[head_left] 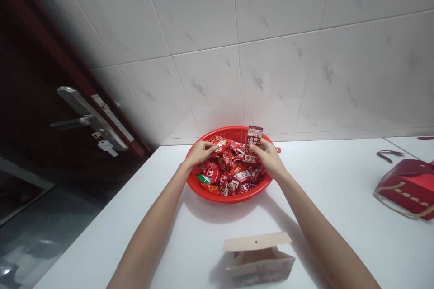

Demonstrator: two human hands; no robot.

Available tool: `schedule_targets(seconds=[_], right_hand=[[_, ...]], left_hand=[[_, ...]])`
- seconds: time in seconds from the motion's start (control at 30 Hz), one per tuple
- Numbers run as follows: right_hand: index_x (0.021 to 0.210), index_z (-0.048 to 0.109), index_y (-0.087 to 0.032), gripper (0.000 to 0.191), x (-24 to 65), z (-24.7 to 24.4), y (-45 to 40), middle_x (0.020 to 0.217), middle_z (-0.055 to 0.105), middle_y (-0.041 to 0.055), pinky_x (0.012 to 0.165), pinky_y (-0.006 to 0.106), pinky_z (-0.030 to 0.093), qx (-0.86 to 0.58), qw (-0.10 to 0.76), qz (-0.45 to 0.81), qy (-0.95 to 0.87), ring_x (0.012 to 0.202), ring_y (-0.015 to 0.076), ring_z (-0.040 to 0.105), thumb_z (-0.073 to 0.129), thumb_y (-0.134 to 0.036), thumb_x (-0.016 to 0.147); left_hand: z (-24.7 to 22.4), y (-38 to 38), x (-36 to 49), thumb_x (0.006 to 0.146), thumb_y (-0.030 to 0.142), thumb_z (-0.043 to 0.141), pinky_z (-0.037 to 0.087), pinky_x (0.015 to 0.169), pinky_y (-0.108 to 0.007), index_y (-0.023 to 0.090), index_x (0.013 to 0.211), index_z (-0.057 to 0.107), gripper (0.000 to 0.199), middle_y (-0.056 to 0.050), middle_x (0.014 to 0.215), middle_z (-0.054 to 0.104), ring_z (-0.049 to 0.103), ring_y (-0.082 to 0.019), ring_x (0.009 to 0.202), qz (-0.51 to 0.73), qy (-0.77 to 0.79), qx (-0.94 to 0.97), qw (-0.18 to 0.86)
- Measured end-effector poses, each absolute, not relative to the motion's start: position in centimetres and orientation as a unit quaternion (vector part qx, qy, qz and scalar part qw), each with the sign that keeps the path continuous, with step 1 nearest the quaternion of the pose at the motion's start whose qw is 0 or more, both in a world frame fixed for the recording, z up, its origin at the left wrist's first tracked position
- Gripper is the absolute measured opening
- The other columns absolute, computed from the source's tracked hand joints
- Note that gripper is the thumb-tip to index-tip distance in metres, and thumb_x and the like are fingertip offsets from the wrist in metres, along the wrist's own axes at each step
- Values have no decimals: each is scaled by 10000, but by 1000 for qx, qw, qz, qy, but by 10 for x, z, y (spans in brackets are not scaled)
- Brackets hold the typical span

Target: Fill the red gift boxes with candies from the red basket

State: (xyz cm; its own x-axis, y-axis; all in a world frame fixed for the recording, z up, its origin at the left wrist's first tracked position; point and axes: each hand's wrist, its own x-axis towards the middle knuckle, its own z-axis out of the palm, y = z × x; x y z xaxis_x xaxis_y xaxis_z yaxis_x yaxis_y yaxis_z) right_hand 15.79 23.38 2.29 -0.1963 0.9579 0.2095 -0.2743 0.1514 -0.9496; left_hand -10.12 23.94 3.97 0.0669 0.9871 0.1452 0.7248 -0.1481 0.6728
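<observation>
A red plastic basket [229, 198] full of wrapped candies [233, 172] stands on the white table against the tiled wall. My left hand [202, 151] is over the basket's left side, fingers closed on a red candy packet [220, 144]. Above the basket's right side, my right hand [266, 155] pinches a dark red packet [252, 146] with pale lettering, held upright. Nearer the front edge stands a small paper box [260, 268], its top open and its flap raised; the inside looks dim.
A red box [408, 187] with a rope handle lies at the far right, beside a dark ribbon [389, 156]. A red wrapper [278, 149] shows behind my right hand. On the left, a dark door [44, 144] has keys in its lock.
</observation>
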Motion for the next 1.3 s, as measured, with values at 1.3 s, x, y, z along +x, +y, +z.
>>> schedule_targets(seconds=[1.3], right_hand=[[975,700,-216,306,157,23,234,1020,770,47,869,406,558,-309,542,568,-537,974,264,706,715,-385,721]], left_hand=[[44,229,-100,653,430,856,538,821,-335,195,1166,650,601,-53,959,728,692,-205,884,422,508,570,489]])
